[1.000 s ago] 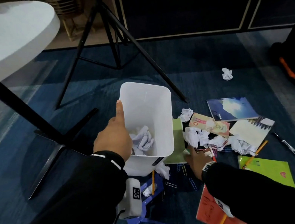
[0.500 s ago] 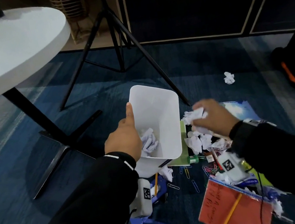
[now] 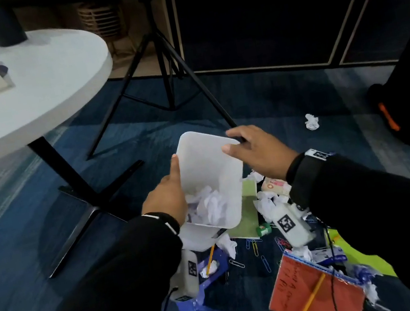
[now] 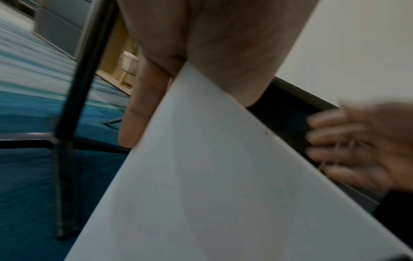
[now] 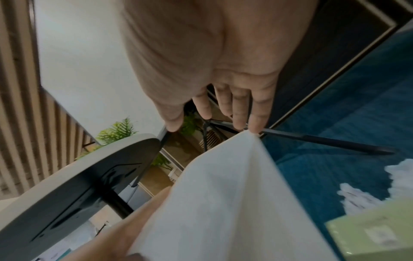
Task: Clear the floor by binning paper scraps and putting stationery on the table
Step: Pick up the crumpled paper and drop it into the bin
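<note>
Two hands are occupied at the white bin [image 3: 213, 178], which is tilted on the floor [image 3: 30, 213] beside the round counter [image 3: 22, 86]. The left hand [image 3: 164, 201] is clamped on the near rim, thumb inside and fingers [image 4: 136, 113] outside; the right hand [image 3: 258, 154] is spread above the far rim, fingers loose and nothing held. Crumpled paper scraps [image 3: 207, 204] are seen inside the bin, and more scraps [image 3: 311, 121] are left on the carpet among a red notebook [image 3: 315, 292], pencil [image 3: 309, 304] and paper clips [image 3: 256, 249]. If the bin is tipped further, the collected scraps could be spilled back out; clips could also be swept in with the paper. Only the head view shows the contents and the clutter. Blurred right fingers are caught by the left wrist view, while a fingertip [image 5: 257, 127] meeting the bin's corner is shown only by the right wrist view.
</note>
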